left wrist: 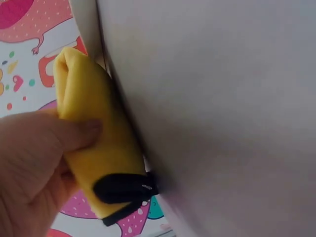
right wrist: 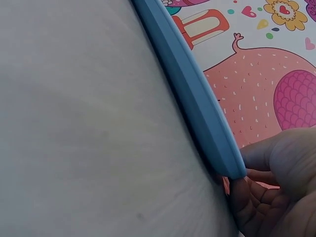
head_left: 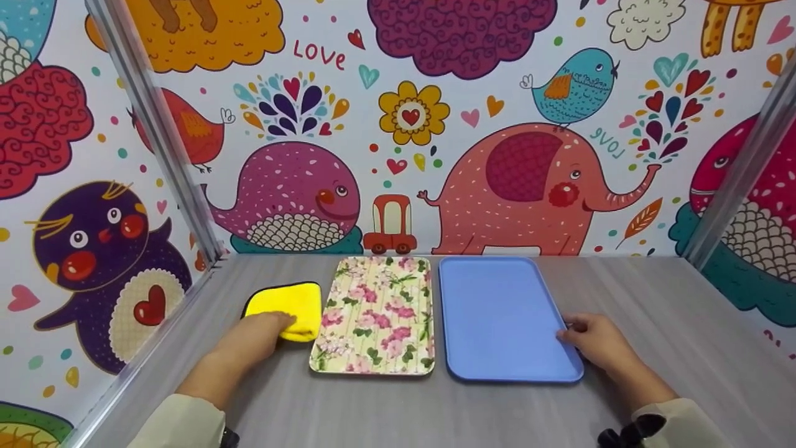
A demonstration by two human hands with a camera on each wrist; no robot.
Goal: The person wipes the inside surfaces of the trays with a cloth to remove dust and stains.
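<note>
A folded yellow cloth [head_left: 297,305] with a dark edge lies left of the floral tray. My left hand [head_left: 264,330] grips its near left part; in the left wrist view the thumb presses on the cloth [left wrist: 98,153] and the other fingers go behind it. To the right lies a plain blue tray [head_left: 504,317]. My right hand [head_left: 597,342] pinches that tray's right rim, thumb on top and fingers at the edge. In the right wrist view the blue tray's side [right wrist: 192,94] is seen edge-on, close to the tabletop. Between cloth and blue tray lies the floral tray [head_left: 379,317], touched by neither hand.
The grey wood-look table [head_left: 398,410] ends at a back wall [head_left: 404,168] printed with cartoon animals. Metal posts [head_left: 168,143] stand at the left and right corners, with a printed side panel [head_left: 93,249] on the left.
</note>
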